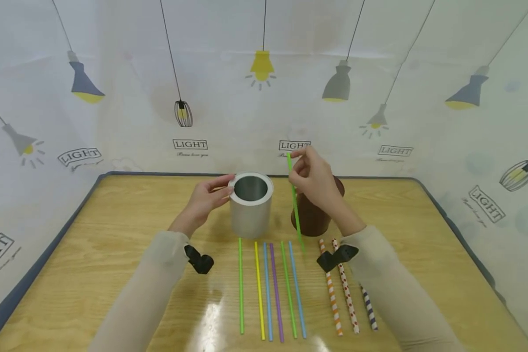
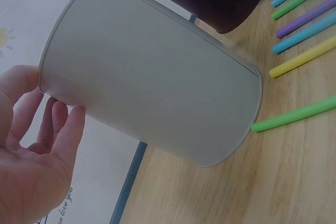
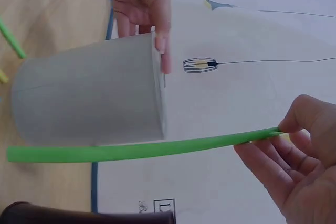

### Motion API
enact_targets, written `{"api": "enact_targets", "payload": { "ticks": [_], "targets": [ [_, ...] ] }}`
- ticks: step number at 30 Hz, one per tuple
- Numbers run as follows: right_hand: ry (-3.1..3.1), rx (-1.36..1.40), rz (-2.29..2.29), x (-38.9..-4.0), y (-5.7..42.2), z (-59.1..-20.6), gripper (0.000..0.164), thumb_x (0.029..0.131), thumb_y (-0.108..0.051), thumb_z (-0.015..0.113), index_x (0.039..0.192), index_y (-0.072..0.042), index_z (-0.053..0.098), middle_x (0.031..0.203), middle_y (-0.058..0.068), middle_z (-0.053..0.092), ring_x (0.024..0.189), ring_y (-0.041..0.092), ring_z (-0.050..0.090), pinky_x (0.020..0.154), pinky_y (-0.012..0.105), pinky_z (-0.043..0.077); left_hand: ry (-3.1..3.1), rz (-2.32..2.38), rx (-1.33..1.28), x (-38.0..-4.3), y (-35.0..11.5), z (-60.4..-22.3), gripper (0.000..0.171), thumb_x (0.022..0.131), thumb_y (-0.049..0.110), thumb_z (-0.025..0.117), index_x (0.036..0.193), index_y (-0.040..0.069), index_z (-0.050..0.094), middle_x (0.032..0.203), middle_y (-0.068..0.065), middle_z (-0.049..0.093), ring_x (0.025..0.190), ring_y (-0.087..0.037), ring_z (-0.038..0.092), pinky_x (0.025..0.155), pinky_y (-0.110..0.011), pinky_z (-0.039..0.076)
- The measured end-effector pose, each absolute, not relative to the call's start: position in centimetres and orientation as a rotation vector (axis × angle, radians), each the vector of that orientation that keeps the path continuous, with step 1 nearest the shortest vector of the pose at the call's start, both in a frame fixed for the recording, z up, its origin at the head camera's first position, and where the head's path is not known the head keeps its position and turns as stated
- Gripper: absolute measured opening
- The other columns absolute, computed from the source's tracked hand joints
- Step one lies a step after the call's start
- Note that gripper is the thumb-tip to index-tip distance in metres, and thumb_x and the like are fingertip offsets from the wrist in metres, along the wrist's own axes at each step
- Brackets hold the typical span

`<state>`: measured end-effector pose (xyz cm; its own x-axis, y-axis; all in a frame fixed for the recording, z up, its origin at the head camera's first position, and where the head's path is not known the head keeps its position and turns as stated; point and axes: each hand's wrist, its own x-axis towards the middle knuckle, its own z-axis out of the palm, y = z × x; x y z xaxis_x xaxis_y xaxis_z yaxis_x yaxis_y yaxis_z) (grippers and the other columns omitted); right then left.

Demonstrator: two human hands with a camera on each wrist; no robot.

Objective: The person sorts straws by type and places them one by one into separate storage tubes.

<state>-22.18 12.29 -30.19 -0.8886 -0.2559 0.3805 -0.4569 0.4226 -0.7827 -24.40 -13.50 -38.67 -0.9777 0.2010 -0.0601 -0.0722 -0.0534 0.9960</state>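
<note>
A green straw (image 1: 295, 203) hangs nearly upright from my right hand (image 1: 314, 178), pinched near its top between thumb and fingers. In the right wrist view the straw (image 3: 131, 150) bows slightly and passes beside the light grey cylinder. My left hand (image 1: 204, 200) holds that open-topped cylinder (image 1: 251, 215) at its upper left rim; in the left wrist view the fingers (image 2: 71, 129) touch its side just below the rim. The cylinder stands upright, and its visible inner wall is dark. A dark brown cylinder (image 1: 310, 217) stands right of it, partly hidden behind my right hand.
Several plain straws lie side by side before the cylinders, among them a yellow straw (image 1: 259, 291) and a purple straw (image 1: 276, 293). Three patterned straws, including an orange-striped one (image 1: 333, 303), lie farther right, partly under my right forearm. A lamp-printed backdrop (image 1: 220, 63) surrounds the wooden table (image 1: 92, 274).
</note>
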Motion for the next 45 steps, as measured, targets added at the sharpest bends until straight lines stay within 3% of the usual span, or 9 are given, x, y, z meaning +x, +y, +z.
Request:
{"api": "enact_targets", "payload": {
  "ticks": [7,18,25,33,45],
  "targets": [
    [-2.322,0.627,1.511,-23.9,10.5,-28.5,0.031,0.082,0.002,0.050,0.113,0.000,0.049,0.077,0.010,0.056,0.064,0.018,0.055,0.050,0.028,0.054,2.029,2.155,0.136,-24.5,-13.5,-38.8,0.043,0.090,0.002,0.056,0.132,0.001,0.047,0.129,-0.017,0.046,0.117,-0.027,0.047,0.092,-0.034,0.045],
    [-1.991,0.638,1.661,-23.6,7.8,-25.3,0.030,0.081,0.007,0.049,0.110,0.006,0.048,0.073,0.008,0.052,0.062,0.013,0.053,0.051,0.027,0.054,2.013,2.162,0.128,-24.5,-13.5,-39.0,0.043,0.091,0.003,0.055,0.133,0.002,0.047,0.129,-0.016,0.046,0.118,-0.026,0.047,0.092,-0.033,0.045],
    [-1.857,0.687,1.644,-25.6,6.5,-27.3,0.028,0.081,0.007,0.051,0.109,0.002,0.048,0.075,0.010,0.052,0.063,0.017,0.055,0.053,0.029,0.055,2.019,2.178,0.134,-24.6,-13.6,-39.2,0.042,0.090,0.003,0.056,0.132,0.002,0.048,0.127,-0.015,0.047,0.117,-0.026,0.048,0.092,-0.032,0.045],
    [-2.172,0.728,1.533,-26.8,5.0,-32.1,0.029,0.085,0.002,0.054,0.113,-0.002,0.049,0.077,0.009,0.057,0.070,0.019,0.058,0.062,0.029,0.048,2.003,2.170,0.120,-24.5,-13.6,-39.0,0.043,0.091,0.007,0.057,0.132,0.004,0.048,0.128,-0.014,0.047,0.116,-0.025,0.048,0.093,-0.035,0.044],
    [-2.593,0.798,1.523,-27.4,3.8,-34.6,0.028,0.085,0.003,0.055,0.111,-0.005,0.047,0.080,0.011,0.059,0.066,0.020,0.059,0.054,0.027,0.053,2.000,2.142,0.114,-24.8,-13.9,-39.0,0.042,0.091,0.009,0.057,0.132,0.007,0.049,0.130,-0.011,0.047,0.117,-0.024,0.048,0.093,-0.035,0.044]
  ]
}}
